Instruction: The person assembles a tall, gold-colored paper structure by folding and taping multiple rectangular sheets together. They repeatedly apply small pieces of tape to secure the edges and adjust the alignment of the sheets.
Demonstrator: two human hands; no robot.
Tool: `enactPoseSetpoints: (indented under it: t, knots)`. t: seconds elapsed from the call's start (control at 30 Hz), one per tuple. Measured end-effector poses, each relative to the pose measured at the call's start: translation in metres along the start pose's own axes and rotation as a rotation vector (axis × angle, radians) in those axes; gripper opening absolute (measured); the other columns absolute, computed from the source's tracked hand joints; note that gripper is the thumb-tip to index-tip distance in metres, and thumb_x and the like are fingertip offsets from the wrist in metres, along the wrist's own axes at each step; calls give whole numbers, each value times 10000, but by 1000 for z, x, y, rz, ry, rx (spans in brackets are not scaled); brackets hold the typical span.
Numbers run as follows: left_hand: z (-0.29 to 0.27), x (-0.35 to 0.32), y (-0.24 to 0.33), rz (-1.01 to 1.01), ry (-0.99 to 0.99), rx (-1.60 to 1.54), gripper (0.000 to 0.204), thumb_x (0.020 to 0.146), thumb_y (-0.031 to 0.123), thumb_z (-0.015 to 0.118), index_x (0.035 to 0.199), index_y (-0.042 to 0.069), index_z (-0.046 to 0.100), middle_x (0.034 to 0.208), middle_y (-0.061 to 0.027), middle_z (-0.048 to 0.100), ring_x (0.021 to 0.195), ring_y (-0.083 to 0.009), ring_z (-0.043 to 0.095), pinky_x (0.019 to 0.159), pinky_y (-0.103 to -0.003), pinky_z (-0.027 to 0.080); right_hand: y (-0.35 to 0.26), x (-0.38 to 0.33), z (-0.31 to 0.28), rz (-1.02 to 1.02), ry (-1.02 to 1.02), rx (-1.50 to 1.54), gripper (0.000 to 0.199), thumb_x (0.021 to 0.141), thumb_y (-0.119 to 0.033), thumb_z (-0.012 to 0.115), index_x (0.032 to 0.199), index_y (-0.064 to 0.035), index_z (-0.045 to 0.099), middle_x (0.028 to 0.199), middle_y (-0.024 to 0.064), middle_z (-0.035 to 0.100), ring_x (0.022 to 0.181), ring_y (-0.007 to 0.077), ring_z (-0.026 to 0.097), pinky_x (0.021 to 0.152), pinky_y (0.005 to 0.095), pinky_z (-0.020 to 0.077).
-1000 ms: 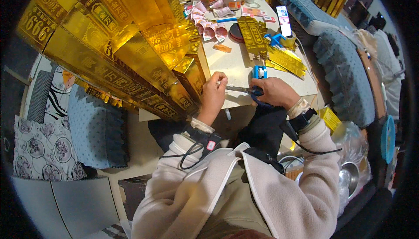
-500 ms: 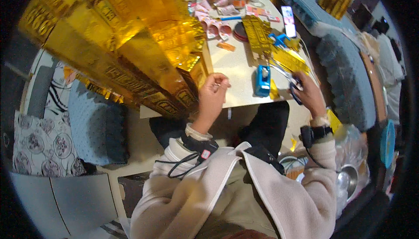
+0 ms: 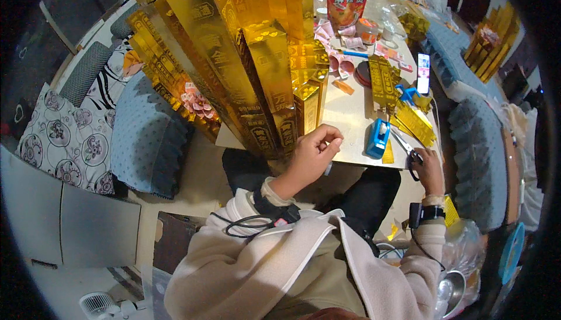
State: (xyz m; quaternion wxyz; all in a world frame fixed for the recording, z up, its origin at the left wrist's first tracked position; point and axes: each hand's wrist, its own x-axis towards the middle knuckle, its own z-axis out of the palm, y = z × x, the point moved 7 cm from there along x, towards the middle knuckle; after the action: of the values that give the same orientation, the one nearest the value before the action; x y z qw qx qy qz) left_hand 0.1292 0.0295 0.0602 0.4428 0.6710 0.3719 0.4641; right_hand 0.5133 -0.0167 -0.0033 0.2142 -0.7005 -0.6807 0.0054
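Scissors (image 3: 406, 148) are being gripped by the right hand (image 3: 428, 169), now shifted to the table (image 3: 350, 118) edge; left hand (image 3: 312, 150) fingers (image 3: 330, 140) are being kept pinched together, its contents hidden.

Single head-worn fisheye view — looks steeply down from above the person's chest, close to both hands, onto the white table (image 3: 350, 118) edge ahead; straight edges bow near the rim — no second view.
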Motion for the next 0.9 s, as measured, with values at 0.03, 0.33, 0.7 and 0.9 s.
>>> enactPoseSetpoints:
  t: [0.03, 0.33, 0.7, 0.9]
  knots:
    - [-4, -3, 7, 19, 12, 31, 106, 1009, 108, 676, 1077, 28, 668, 910, -1, 692, 809, -55, 655, 692, -214, 497, -15, 2, -8, -32, 41, -34, 398, 811, -32, 756, 1204, -54, 691, 1152, 163, 689, 1068, 363, 625, 939, 436, 513]
    - [-26, -21, 62, 240, 182, 254, 106, 992, 107, 706, 1057, 25, 693, 840, -8, 707, 735, -59, 657, 632, -219, 498, -238, 9, -21, -271, -35, 1028, 360, 864, -149, 813, 1187, -52, 689, 1124, 42, 711, 1036, 160, 643, 892, 292, 486]
    - [-50, -41, 78, 214, 240, 231, 90, 954, 110, 734, 1020, 53, 715, 656, -49, 586, 576, -79, 541, 541, -263, 438, -295, 13, -28, -395, 135, 1044, 283, 858, -162, 834, 1084, -64, 693, 1073, 40, 623, 1003, 183, 581, 812, 313, 464]
    - [-55, -45, 79, 193, 231, 279, 87, 980, 98, 716, 1022, 21, 717, 783, 33, 661, 667, -10, 544, 583, -196, 419, -304, 9, -34, -352, 194, 1156, 284, 878, -149, 811, 1119, -63, 686, 1139, 71, 619, 1070, 233, 584, 879, 328, 474]
